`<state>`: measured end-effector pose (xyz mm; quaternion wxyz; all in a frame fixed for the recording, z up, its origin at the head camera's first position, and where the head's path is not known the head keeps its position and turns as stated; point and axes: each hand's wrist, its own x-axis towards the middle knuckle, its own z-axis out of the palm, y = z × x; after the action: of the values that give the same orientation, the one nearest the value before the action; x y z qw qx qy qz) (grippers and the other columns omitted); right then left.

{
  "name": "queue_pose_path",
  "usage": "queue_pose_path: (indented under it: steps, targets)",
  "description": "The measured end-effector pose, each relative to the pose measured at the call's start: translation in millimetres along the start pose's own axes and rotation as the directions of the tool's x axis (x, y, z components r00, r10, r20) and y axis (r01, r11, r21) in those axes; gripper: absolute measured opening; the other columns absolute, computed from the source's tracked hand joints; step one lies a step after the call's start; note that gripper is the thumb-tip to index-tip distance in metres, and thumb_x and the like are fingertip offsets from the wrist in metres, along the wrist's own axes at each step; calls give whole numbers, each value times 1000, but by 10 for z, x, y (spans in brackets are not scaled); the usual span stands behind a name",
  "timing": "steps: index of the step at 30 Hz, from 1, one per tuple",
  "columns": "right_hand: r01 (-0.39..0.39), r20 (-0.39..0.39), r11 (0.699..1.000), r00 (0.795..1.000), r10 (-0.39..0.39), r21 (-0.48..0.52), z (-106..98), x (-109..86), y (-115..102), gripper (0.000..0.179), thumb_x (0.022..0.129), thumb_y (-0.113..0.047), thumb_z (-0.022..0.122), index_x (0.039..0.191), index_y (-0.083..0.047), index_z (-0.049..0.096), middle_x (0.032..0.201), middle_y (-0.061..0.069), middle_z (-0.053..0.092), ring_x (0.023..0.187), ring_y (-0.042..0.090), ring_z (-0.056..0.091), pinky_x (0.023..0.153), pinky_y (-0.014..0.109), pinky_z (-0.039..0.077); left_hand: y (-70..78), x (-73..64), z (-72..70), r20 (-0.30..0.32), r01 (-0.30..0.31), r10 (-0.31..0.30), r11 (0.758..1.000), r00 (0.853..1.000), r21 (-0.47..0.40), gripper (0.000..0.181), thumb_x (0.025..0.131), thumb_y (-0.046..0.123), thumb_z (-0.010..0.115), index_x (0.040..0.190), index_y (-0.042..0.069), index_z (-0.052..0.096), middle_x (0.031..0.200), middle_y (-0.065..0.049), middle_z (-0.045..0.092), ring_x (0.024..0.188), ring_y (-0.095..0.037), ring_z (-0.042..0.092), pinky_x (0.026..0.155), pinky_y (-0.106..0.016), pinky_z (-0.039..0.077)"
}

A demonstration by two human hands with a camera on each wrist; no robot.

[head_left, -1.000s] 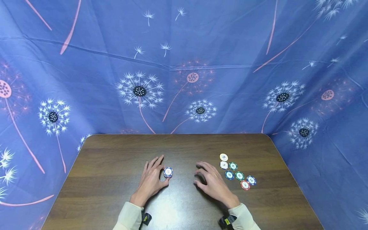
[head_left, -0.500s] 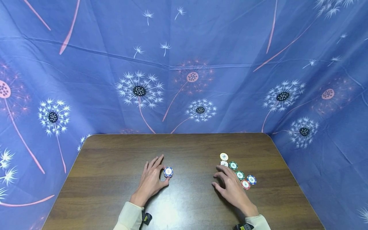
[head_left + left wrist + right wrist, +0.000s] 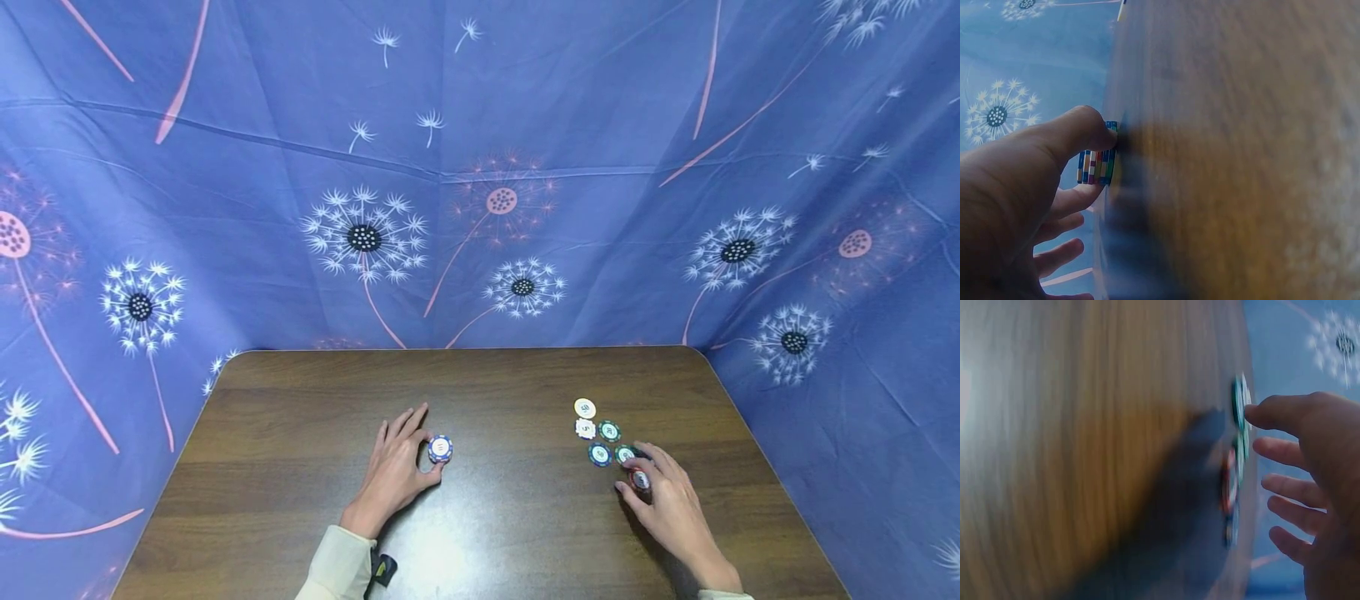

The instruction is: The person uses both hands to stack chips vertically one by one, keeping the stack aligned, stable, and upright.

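the left hand (image 3: 393, 475) is pinching a stack of chips (image 3: 440, 448) between thumb and finger, left of the middle of the surface (image 3: 487, 392). the right hand (image 3: 672, 504) is hovering released, fingers loosely apart, around a red chip (image 3: 639, 479) on the right; whether they are touching is unclear. a partly covered green chip (image 3: 623, 453) and a blue chip (image 3: 600, 454) are lying just left, with a white chip (image 3: 586, 429) and a yellow-edged chip (image 3: 585, 408) sitting farther. a blue dandelion cloth (image 3: 450, 100) is hanging behind.

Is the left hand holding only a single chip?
No, the left wrist view shows the left hand pinching a stack of chips, several differently coloured edges visible.
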<state>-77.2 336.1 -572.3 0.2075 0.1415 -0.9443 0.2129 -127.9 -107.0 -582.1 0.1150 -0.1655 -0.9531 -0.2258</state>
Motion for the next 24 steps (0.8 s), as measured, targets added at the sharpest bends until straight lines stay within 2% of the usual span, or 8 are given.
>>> queue_pose_path:
  steps: [7, 12, 19, 24]
  targets:
    - [-10, 16, 998, 1000, 11, -54, -258, -68, 430, 43, 67, 1, 95, 105, 0, 74, 130, 29, 64, 123, 52, 56, 91, 73, 44, 5, 2, -8, 14, 5, -5, 1000, 1000, 1, 40, 77, 34, 92, 106, 9, 78, 161, -16, 53, 147, -42, 48, 117, -74, 34]
    - [-44, 71, 995, 996, 50, -86, -352, -46, 641, 47, 68, -7, 96, 109, 2, 73, 129, 35, 62, 120, 57, 56, 87, 76, 44, -1, 4, -7, 17, 15, -15, 1000, 1000, -4, 40, 79, 35, 91, 107, 10, 78, 161, -14, 53, 148, -40, 47, 119, -73, 33]
    - [-9, 127, 997, 992, 19, -79, -350, 72, 746, 49, 68, -14, 97, 108, 2, 74, 125, 36, 63, 117, 57, 57, 88, 73, 46, -4, 6, -5, 1, 9, -9, 1000, 1000, 11, 41, 78, 35, 92, 106, 9, 78, 161, -15, 53, 147, -41, 48, 118, -73, 35]
    - [-22, 174, 998, 984, 33, -61, -337, 138, 735, 46, 70, -14, 97, 108, 0, 76, 129, 36, 62, 120, 58, 56, 90, 74, 46, -7, -2, -2, -15, -6, 7, 1000, 1000, 8, 41, 76, 34, 92, 106, 8, 78, 159, -16, 55, 145, -43, 50, 117, -73, 36]
